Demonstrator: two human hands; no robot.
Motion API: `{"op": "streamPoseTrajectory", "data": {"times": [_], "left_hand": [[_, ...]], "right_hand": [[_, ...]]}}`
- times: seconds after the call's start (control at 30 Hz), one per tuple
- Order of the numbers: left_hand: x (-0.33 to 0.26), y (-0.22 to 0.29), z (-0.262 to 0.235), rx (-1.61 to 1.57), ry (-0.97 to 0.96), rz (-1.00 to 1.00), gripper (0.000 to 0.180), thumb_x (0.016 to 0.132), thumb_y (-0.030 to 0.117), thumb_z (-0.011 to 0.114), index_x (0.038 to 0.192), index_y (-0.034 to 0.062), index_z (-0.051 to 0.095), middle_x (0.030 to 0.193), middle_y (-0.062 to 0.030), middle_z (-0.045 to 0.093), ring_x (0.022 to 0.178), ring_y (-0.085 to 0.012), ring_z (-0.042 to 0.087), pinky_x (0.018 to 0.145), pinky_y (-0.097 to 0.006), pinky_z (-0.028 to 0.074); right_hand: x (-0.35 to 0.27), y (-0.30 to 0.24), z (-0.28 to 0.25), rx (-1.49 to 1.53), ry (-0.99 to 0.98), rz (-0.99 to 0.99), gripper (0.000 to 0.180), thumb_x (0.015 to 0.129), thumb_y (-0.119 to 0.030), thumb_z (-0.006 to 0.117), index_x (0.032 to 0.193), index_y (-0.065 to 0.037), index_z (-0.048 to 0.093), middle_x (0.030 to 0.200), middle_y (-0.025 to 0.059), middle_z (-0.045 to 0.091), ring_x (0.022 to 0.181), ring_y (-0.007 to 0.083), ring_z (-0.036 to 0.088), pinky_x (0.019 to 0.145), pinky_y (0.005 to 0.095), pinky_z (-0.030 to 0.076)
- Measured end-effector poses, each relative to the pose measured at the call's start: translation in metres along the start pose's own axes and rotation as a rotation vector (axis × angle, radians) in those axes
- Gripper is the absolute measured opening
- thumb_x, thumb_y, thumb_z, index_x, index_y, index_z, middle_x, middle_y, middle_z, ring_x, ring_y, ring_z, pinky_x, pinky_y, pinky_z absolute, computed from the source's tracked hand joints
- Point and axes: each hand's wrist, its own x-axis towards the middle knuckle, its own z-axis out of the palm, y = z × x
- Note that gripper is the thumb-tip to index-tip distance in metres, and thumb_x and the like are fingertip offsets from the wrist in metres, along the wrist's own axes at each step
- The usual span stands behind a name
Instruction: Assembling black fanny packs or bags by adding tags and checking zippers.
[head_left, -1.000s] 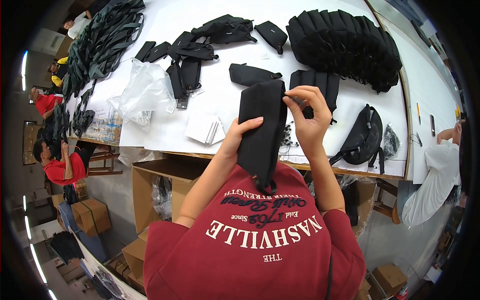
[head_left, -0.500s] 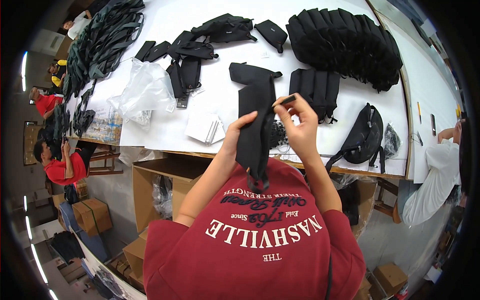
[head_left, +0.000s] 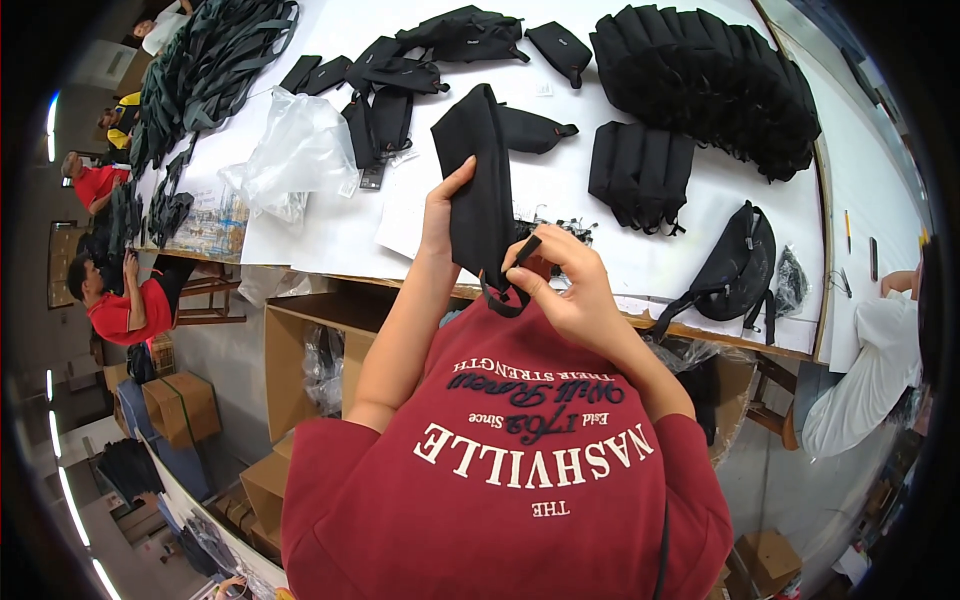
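My left hand [head_left: 447,212] grips a long black fabric pouch [head_left: 474,185] by its left side, holding it upright above the table's near edge. A black strap loop [head_left: 503,300] hangs from the pouch's lower end. Close to that end, my right hand [head_left: 566,280] is closed in a pinch around a small black stick-like item [head_left: 527,250], whose exact kind I cannot make out. Right behind the held pouch lies another black pouch [head_left: 532,130], partly covered by it. Small black pieces [head_left: 560,230] are scattered on the table beyond my right hand.
Black pouches [head_left: 455,38] lie at the back, with a long row of black bags [head_left: 700,85] to the right. A clear plastic bag [head_left: 300,150] and dark straps [head_left: 215,70] are on the left. One black waist bag [head_left: 730,265] rests near the right edge. Several people are nearby.
The pouch has risen and shifted slightly left with my left hand. My right hand has moved down from the pouch's upper side to its lower end, still pinching the small black item.
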Motion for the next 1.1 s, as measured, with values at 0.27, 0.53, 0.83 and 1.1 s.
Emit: {"op": "streamPoseTrajectory", "data": {"times": [0.27, 0.53, 0.83, 1.1], "left_hand": [[-0.005, -0.002, 0.001, 0.078, -0.088, -0.003, 0.028, 0.093, 0.030, 0.051, 0.093, 0.0040, 0.061, 0.075, -0.0086, 0.063, 0.062, -0.0172, 0.061, 0.050, -0.026, 0.050], [-0.031, -0.012, 0.026, 0.436, -0.125, -0.043, 0.037, 0.079, 0.020, 0.068, 0.108, -0.0012, 0.057, 0.088, -0.0090, 0.065, 0.071, -0.0151, 0.065, 0.064, -0.025, 0.054], [0.000, -0.004, 0.005, -0.018, -0.131, -0.104, 0.026, 0.089, 0.026, 0.057, 0.095, 0.0017, 0.064, 0.082, -0.0087, 0.067, 0.067, -0.0169, 0.066, 0.061, -0.026, 0.055], [0.012, 0.009, -0.006, -0.041, -0.093, -0.043, 0.034, 0.094, 0.032, 0.047, 0.091, 0.0021, 0.062, 0.074, -0.0133, 0.063, 0.061, -0.0193, 0.062, 0.050, -0.031, 0.052]], "right_hand": [[0.009, -0.005, -0.002, -0.034, 0.109, -0.014, 0.007, 0.078, -0.003, 0.064, 0.083, 0.000, 0.060, 0.073, 0.0053, 0.052, 0.062, 0.0138, 0.049, 0.056, 0.0245, 0.038], [0.059, 0.003, -0.049, -0.256, 0.531, -0.216, 0.005, 0.085, -0.007, 0.062, 0.087, -0.002, 0.063, 0.077, 0.0001, 0.059, 0.065, 0.0041, 0.049, 0.058, 0.0187, 0.036], [0.026, -0.008, -0.015, 0.013, 0.092, 0.018, 0.008, 0.081, -0.006, 0.063, 0.082, 0.001, 0.059, 0.073, 0.0024, 0.050, 0.061, 0.0080, 0.045, 0.056, 0.0219, 0.035], [0.017, -0.005, -0.006, 0.048, -0.029, 0.080, 0.009, 0.081, -0.006, 0.062, 0.086, 0.001, 0.059, 0.074, 0.0067, 0.052, 0.062, 0.0151, 0.050, 0.057, 0.0268, 0.041]]}}
